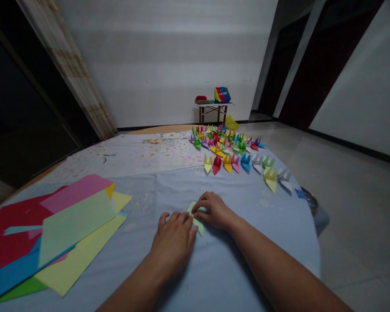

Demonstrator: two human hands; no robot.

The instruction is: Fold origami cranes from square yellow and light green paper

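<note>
On the blue cloth in front of me lies a small pale green folded paper (199, 226), narrow and pointed at its lower end. My right hand (213, 209) pinches its upper part between thumb and bent fingers. From the left, my left hand (175, 236) rests palm down, its index finger and thumb holding the paper's left edge against the table. The fingers cover much of the paper, so its exact folds are hidden.
Flat coloured sheets, a pale green one (74, 223) on top, overlap at the left. Finished paper cranes (217, 164) stand in rows and a cluster at the far right of the round table (143, 268). A small stand (214, 105) with a colourful box (222, 94) is against the wall.
</note>
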